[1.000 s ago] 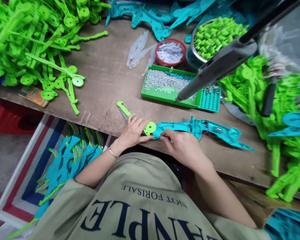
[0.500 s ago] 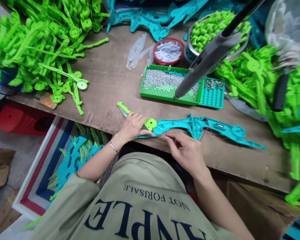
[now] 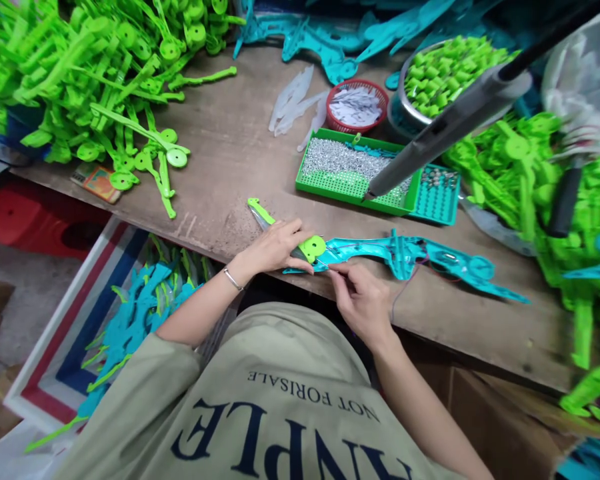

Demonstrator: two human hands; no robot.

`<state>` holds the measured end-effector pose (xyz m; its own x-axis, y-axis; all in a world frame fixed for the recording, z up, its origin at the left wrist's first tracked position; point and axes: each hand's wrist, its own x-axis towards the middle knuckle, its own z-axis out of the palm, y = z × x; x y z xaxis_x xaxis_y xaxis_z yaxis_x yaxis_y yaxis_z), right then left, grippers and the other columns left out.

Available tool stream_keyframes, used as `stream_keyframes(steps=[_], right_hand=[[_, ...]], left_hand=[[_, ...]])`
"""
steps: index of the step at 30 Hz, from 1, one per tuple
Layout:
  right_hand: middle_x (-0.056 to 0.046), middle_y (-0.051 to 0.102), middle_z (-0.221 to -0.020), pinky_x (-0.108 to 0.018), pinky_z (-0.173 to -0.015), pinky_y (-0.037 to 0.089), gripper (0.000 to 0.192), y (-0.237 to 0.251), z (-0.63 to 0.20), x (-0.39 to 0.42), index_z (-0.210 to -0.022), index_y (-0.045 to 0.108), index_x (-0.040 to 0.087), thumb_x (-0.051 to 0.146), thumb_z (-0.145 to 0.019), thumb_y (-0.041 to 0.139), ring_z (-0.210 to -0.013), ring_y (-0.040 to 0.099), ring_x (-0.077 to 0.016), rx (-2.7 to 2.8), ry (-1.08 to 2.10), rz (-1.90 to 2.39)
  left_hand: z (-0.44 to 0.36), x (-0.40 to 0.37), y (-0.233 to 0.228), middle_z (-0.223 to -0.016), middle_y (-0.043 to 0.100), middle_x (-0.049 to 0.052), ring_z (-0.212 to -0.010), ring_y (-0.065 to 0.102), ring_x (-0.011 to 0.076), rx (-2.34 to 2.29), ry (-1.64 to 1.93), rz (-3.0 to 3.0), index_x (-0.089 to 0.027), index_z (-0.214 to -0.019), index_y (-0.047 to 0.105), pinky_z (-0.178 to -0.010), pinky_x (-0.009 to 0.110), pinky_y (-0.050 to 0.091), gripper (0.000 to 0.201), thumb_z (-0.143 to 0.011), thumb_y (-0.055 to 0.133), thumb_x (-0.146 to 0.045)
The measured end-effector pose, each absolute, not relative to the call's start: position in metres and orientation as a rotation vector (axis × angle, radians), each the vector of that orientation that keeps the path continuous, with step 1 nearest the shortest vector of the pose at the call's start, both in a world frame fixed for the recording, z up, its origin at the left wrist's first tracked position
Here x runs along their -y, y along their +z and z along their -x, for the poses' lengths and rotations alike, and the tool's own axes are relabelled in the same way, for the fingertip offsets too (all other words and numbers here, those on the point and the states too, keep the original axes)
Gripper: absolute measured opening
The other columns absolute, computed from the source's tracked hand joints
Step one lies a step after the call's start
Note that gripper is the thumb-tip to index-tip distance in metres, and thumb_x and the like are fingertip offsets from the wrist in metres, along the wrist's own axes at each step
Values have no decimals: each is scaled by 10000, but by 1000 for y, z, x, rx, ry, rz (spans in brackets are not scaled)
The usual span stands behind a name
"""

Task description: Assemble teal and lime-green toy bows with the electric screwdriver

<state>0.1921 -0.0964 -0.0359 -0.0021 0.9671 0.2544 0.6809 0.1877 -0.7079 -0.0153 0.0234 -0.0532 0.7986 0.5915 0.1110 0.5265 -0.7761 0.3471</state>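
Teal plastic frame (image 3: 405,257): long moulded piece, lying flat along the near edge of the wooden workbench (image 3: 220,167), a thin red wire trailing from its middle.
Green arm (image 3: 280,230): lime plastic strip with a round disc end, laid over the left end of the teal frame.
Left hand (image 3: 275,247): fingers close together and curved down, pressing on the green arm just beside its disc; a thin bracelet on the wrist.
Right hand (image 3: 360,300): thumb and forefinger pinched together at the near edge of the teal frame, just right of the disc; what they pinch is too small to tell. Remaining fingers curled in.
Green tray (image 3: 350,177): perforated, holds a heap of small silver metal parts.
Teal tray (image 3: 437,193): adjoins the green tray, a few metal parts inside.
Red basket (image 3: 356,107): round, holds pale flat pieces.
Metal bowl (image 3: 440,73): filled with small green plastic pieces.
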Motion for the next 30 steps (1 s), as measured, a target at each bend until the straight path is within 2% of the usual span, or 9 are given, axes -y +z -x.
stream_keyframes(steps=[4,7,10,14,17,22,27,30], right_hand=[[-76,793,-882,-335,-725,604,196,-38,-193,97,-937,749,212,329,-979,598,-771,740,-200,1656,565,1569],[-53,788,-837,-326,-707,607,184,-40,-194,96,-910,749,206,356,-943,649,-719,731,-183,1472,683,1541],[-20,741,-710,-286,-584,573,225,-41,-192,93,-867,741,195,405,-913,677,-588,675,-151,1242,830,1533],[14,662,-585,-239,-455,497,295,-40,-192,84,-825,729,183,473,-873,712,-449,579,-112,1025,972,1501],[5,679,-613,-243,-486,517,289,-40,-194,82,-818,728,184,469,-863,727,-488,606,-118,1077,983,1450],[-29,756,-769,-282,-612,580,191,-51,-198,89,-893,742,199,387,-859,743,-642,701,-154,1261,871,1402],[-25,755,-706,-296,-613,603,237,-58,-195,88,-888,755,215,447,-843,774,-614,728,-173,1095,963,1375],[-28,753,-671,-316,-600,620,277,-56,-194,79,-849,766,213,474,-779,824,-591,729,-188,999,997,1380]], left_hand=[[16,-27,-51,-1068,654,141,-994,655,288,-834,284,-2730,-124,-1394,590,-865,385,472,782,-911,543,-737],[17,-33,-53,-1061,669,149,-1023,658,306,-813,297,-2766,-112,-1437,554,-888,409,477,852,-876,576,-752],[21,-40,-52,-1050,685,148,-1030,661,313,-728,264,-2770,-112,-1420,566,-890,416,483,877,-825,650,-751],[23,-48,-44,-1050,705,134,-1019,675,290,-699,205,-2750,-139,-1399,589,-876,385,486,747,-877,677,-666],[20,-52,-39,-1009,723,121,-992,694,279,-717,164,-2739,-148,-1365,626,-853,361,492,702,-875,696,-645],[15,-56,-32,-1003,748,129,-985,721,282,-740,101,-2713,-141,-1303,676,-836,335,495,684,-829,752,-628],[10,-56,-24,-1091,764,144,-1037,727,299,-822,43,-2644,-147,-1277,664,-818,321,481,660,-816,787,-603],[7,-56,-18,-998,775,124,-943,742,301,-932,-15,-2616,-145,-1224,640,-701,290,429,671,-781,815,-619]])
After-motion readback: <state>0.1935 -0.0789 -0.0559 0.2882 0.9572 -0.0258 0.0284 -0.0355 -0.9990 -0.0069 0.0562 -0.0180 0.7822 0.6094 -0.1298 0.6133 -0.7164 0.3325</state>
